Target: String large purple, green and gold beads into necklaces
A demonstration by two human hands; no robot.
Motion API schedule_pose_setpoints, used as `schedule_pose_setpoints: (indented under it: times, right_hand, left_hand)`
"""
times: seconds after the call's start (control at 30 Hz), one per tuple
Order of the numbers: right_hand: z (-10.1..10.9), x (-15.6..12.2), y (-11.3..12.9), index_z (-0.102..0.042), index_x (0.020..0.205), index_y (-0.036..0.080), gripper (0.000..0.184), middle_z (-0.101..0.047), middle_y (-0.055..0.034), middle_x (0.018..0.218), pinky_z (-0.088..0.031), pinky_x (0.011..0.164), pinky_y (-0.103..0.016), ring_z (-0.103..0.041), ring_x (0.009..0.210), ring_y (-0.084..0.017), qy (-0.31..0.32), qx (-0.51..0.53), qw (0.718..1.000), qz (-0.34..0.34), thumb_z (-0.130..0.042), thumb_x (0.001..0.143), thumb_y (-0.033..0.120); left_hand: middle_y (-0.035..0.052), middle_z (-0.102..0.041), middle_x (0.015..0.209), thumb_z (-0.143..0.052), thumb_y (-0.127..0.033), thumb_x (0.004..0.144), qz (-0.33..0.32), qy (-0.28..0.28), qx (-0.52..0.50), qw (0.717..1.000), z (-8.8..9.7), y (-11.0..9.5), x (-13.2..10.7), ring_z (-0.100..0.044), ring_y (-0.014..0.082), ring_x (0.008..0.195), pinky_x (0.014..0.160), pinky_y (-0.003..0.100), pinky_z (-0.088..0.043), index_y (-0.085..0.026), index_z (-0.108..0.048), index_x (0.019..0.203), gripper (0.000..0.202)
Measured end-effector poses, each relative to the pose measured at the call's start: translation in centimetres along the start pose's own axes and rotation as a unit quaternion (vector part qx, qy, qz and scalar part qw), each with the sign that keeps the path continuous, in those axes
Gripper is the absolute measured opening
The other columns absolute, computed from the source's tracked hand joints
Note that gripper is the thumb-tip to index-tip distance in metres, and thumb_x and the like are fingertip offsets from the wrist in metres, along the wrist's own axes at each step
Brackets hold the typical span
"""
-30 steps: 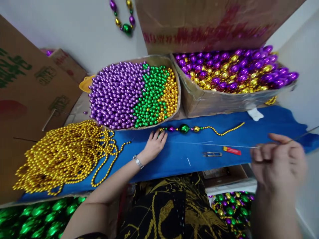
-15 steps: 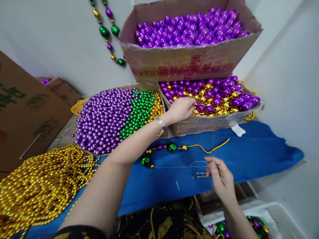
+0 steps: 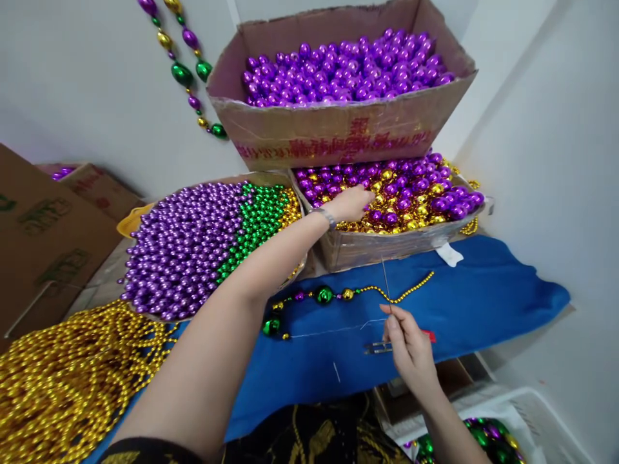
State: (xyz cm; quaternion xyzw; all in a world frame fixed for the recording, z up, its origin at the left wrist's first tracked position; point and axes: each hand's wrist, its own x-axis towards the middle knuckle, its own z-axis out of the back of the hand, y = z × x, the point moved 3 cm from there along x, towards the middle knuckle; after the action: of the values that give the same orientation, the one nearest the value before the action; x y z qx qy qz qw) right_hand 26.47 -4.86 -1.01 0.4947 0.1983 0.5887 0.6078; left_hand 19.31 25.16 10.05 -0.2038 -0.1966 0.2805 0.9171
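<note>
My left hand reaches into a low box of loose purple and gold beads. Its fingers are curled together among the beads, and what they grip, if anything, is hidden. Between the fingertips of my right hand a long thin needle points up. Thread runs from near that hand leftwards to a partly strung bead garland of green, purple and gold, lying on the blue cloth. Thread snips lie beneath my right hand, a red part showing on its far side.
Behind stands a taller carton of purple beads. To the left are small purple beads with green and gold ones, and heaped gold bead strands. A finished-looking garland hangs on the wall. A white basket sits lower right.
The view has shifted slightly. My left hand has moved a little farther right among the beads in the low box. The needle in my right hand now leans to the left.
</note>
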Motion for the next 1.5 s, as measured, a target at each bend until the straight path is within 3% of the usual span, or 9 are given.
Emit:
schedule_pose_setpoints:
  times: [0.07, 0.1, 0.23, 0.37, 0.53, 0.67, 1.0, 1.13, 1.5]
  right_hand:
    - [-0.1, 0.2, 0.7, -0.062, 0.115, 0.019, 0.025, -0.063, 0.0014, 0.068, -0.052, 0.056, -0.020, -0.063, 0.059, -0.011, 0.000, -0.014, 1.000, 0.020, -0.045, 0.101, 0.029]
    - [-0.3, 0.4, 1.1, -0.063, 0.115, 0.019, 0.024, -0.064, 0.0014, 0.068, -0.052, 0.056, -0.020, -0.063, 0.058, -0.011, 0.003, -0.019, 0.999, 0.032, -0.045, 0.101, 0.028]
    - [-1.4, 0.6, 2.6, -0.065, 0.111, 0.020, 0.020, -0.074, -0.0025, 0.083, -0.056, 0.057, -0.020, -0.066, 0.057, -0.011, 0.005, -0.050, 0.992, 0.117, -0.049, 0.099, 0.024]
    - [-3.1, 0.3, 3.6, -0.067, 0.109, 0.020, 0.019, -0.077, -0.0066, 0.097, -0.061, 0.070, -0.024, -0.074, 0.072, -0.016, 0.000, -0.088, 0.977, 0.195, -0.053, 0.096, 0.019]
    - [-4.8, -0.3, 4.2, -0.067, 0.113, 0.019, 0.022, -0.077, -0.0064, 0.097, -0.062, 0.074, -0.025, -0.075, 0.076, -0.017, 0.018, -0.108, 0.967, 0.231, -0.054, 0.095, 0.017]
    - [-5.4, -0.7, 4.4, -0.068, 0.113, 0.020, 0.023, -0.077, -0.0062, 0.097, -0.062, 0.074, -0.026, -0.075, 0.077, -0.018, 0.028, -0.122, 0.964, 0.234, -0.054, 0.095, 0.017]
    - [-5.3, -1.1, 4.7, -0.068, 0.114, 0.019, 0.023, -0.077, -0.0040, 0.091, -0.056, 0.066, -0.025, -0.072, 0.068, -0.015, 0.036, -0.170, 0.950, 0.259, -0.055, 0.095, 0.015]
    - [-5.4, -1.2, 4.6, -0.070, 0.113, 0.020, 0.023, -0.075, -0.0020, 0.081, -0.054, 0.063, -0.024, -0.069, 0.062, -0.013, 0.034, -0.180, 0.951, 0.250, -0.055, 0.095, 0.018]
    - [-6.9, -1.5, 4.6, -0.068, 0.114, 0.016, 0.023, -0.077, -0.0046, 0.090, -0.055, 0.067, -0.025, -0.072, 0.069, -0.015, 0.018, -0.205, 0.938, 0.277, -0.056, 0.094, 0.014]
  left_hand:
    - [0.0076, -0.064, 0.086, -0.072, -0.008, 0.067, -0.004, -0.068, -0.170, 0.983, 1.8, -0.7, -3.3, -0.061, 0.0211, 0.088, 0.091, 0.037, -0.049, -0.013, -0.070, 0.089, 0.023]
    - [0.0073, -0.065, 0.089, -0.074, -0.015, 0.071, 0.008, -0.092, -0.273, 0.958, 2.4, -1.1, -5.4, -0.062, 0.0193, 0.086, 0.087, 0.035, -0.050, -0.013, -0.070, 0.094, 0.024]
    - [0.0070, -0.069, 0.097, -0.073, -0.029, 0.079, 0.114, -0.121, -0.597, 0.785, 1.9, -2.7, -14.6, -0.068, 0.0158, 0.078, 0.071, 0.028, -0.055, -0.016, -0.066, 0.106, 0.031]
    - [0.0052, -0.070, 0.092, -0.074, -0.026, 0.079, 0.203, -0.169, -0.701, 0.662, -0.4, -2.8, -21.0, -0.072, 0.0161, 0.080, 0.075, 0.028, -0.058, -0.015, -0.065, 0.102, 0.027]
    - [0.0028, -0.072, 0.090, -0.072, -0.025, 0.083, 0.242, -0.251, -0.730, 0.588, -2.0, -1.7, -24.4, -0.073, 0.0153, 0.082, 0.086, 0.032, -0.060, -0.015, -0.062, 0.092, 0.017]
    - [0.0020, -0.071, 0.088, -0.072, -0.027, 0.084, 0.249, -0.269, -0.729, 0.578, -2.2, -1.7, -25.5, -0.073, 0.0150, 0.081, 0.085, 0.031, -0.060, -0.015, -0.062, 0.092, 0.018]
    - [0.0007, -0.070, 0.086, -0.077, -0.028, 0.079, 0.245, -0.272, -0.716, 0.595, -1.9, -1.9, -26.5, -0.075, 0.0188, 0.084, 0.076, 0.028, -0.059, -0.016, -0.057, 0.092, 0.027]
    - [0.0006, -0.070, 0.087, -0.077, -0.030, 0.079, 0.248, -0.275, -0.704, 0.605, -2.1, -2.0, -26.9, -0.074, 0.0187, 0.084, 0.079, 0.030, -0.058, -0.017, -0.055, 0.094, 0.029]
    - [-0.0006, -0.069, 0.089, -0.080, -0.030, 0.076, 0.233, -0.293, -0.705, 0.603, -2.6, -2.5, -27.6, -0.074, 0.0186, 0.086, 0.087, 0.035, -0.057, -0.018, -0.055, 0.094, 0.033]
